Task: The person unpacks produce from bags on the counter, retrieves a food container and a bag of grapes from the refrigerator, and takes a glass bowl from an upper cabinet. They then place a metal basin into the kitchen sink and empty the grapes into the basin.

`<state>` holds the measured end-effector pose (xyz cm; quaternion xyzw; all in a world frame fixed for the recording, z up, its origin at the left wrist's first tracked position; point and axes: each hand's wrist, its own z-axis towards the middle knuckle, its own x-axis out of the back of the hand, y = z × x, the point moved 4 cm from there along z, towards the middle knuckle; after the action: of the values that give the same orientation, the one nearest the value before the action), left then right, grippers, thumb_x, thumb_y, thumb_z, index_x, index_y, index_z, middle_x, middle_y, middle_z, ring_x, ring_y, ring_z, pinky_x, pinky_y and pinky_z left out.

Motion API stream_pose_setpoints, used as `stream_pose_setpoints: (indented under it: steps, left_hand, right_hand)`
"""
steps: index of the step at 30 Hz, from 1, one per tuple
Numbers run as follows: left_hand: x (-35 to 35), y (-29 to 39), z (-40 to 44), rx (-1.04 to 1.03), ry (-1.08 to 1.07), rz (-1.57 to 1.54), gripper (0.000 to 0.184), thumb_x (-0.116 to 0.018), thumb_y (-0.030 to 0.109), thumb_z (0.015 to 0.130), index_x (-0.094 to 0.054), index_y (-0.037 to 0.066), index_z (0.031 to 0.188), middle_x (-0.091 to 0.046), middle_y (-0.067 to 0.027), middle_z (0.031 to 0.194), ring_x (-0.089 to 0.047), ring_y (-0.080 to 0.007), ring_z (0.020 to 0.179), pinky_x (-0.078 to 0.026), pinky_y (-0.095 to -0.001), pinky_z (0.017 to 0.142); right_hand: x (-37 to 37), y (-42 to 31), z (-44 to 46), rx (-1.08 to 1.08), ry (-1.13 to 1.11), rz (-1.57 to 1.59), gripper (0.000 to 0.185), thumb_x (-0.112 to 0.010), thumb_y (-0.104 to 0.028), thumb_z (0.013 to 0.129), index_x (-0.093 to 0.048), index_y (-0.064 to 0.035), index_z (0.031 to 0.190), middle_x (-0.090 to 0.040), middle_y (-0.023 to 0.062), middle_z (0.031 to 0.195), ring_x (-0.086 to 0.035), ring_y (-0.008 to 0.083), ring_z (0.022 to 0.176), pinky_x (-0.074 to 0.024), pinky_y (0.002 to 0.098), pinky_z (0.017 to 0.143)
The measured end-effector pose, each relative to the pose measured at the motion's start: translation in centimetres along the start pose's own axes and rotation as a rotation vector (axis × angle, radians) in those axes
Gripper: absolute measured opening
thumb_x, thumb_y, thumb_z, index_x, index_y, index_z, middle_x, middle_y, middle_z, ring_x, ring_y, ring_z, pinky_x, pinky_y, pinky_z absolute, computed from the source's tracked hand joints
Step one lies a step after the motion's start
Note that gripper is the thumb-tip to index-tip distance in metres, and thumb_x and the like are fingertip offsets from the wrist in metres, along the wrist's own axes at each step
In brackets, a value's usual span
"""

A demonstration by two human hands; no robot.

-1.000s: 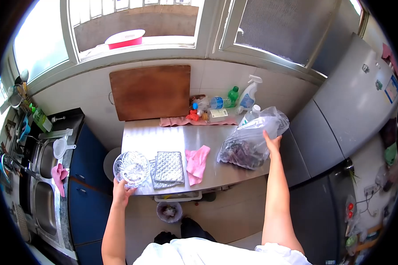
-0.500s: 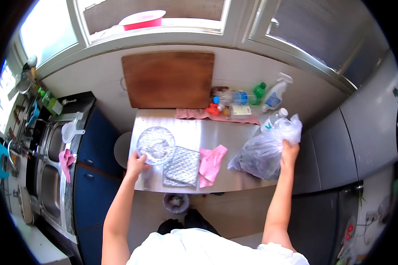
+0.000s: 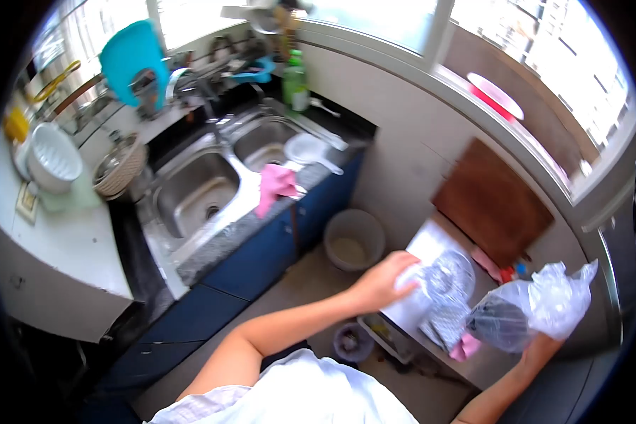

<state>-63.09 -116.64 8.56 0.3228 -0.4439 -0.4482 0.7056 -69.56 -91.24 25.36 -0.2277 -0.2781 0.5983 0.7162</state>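
Observation:
My left hand [image 3: 383, 284] is blurred beside the left rim of a clear patterned glass bowl [image 3: 451, 277] on the metal table. A pale, glossy patch shows at its fingertips, and I cannot tell whether they grip anything. Over the table's right side, my right hand [image 3: 546, 345] is closed on a translucent plastic bag [image 3: 500, 319] with dark contents; the bunched white top partly covers my fingers. Between them lie a silvery quilted mat [image 3: 442, 324], next to the bowl, and a pink cloth [image 3: 465, 348], partly behind the bag.
A wooden board [image 3: 493, 205] leans against the wall behind the table. To the left is a double sink [image 3: 198, 191] with a pink cloth [image 3: 275, 187] and a white strainer [image 3: 307, 148] on its edge. A bucket [image 3: 355, 240] and a small bin [image 3: 353, 342] stand on the floor.
The view has swung left toward the sink. My left hand has shifted off the bowl's near rim to its left side. The bag's top stands higher around my right hand.

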Motion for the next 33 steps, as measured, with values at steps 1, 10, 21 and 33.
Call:
stream_pose_setpoints:
  steps: [1, 10, 21, 33]
  left_hand:
    - [2.4, 1.7, -0.6, -0.051, -0.055, -0.001, 0.05, -0.064, 0.024, 0.083, -0.046, 0.003, 0.124, -0.044, -0.0165, 0.125, -0.045, -0.0291, 0.114, -0.038, -0.0352, 0.097]
    - [23.3, 3.3, -12.6, 0.173, 0.1, 0.365, 0.088, -0.067, 0.038, 0.075, -0.022, -0.007, 0.135, -0.026, -0.0283, 0.137, -0.024, -0.0392, 0.131, -0.022, -0.0426, 0.108]
    - [35.9, -0.5, -28.0, 0.718, 0.94, 1.005, 0.059, -0.063, 0.031, 0.08, -0.039, -0.006, 0.12, -0.041, -0.0247, 0.118, -0.036, -0.0392, 0.113, -0.029, -0.0451, 0.098]
    - [30.1, 3.2, -29.1, 1.219, 1.572, 1.25, 0.03, -0.063, 0.019, 0.084, -0.058, -0.003, 0.103, -0.061, -0.0179, 0.094, -0.056, -0.0356, 0.091, -0.042, -0.0438, 0.084]
  right_hand:
    - [-3.7, -1.0, -0.4, 0.019, -0.024, 0.049, 0.055, -0.064, -0.008, 0.077, -0.041, -0.0008, 0.126, -0.056, 0.0103, 0.112, -0.057, 0.0208, 0.097, -0.0448, 0.0303, 0.082]
    - [-34.9, -11.1, -11.1, -0.063, -0.647, 0.572, 0.052, -0.069, -0.007, 0.072, -0.044, -0.0016, 0.117, -0.058, 0.0147, 0.104, -0.06, 0.0258, 0.092, -0.0474, 0.0334, 0.075]
    - [-62.6, -27.6, -19.9, 0.78, -2.204, 1.268, 0.035, -0.072, -0.017, 0.076, -0.06, -0.0009, 0.104, -0.064, 0.0113, 0.097, -0.062, 0.0224, 0.087, -0.0481, 0.0325, 0.078]
    - [-98.9, -33.2, -35.3, 1.345, -1.948, 0.419, 0.036, -0.06, -0.024, 0.081, -0.058, -0.0059, 0.112, -0.063, 0.0161, 0.103, -0.058, 0.0325, 0.099, -0.0442, 0.0392, 0.085]
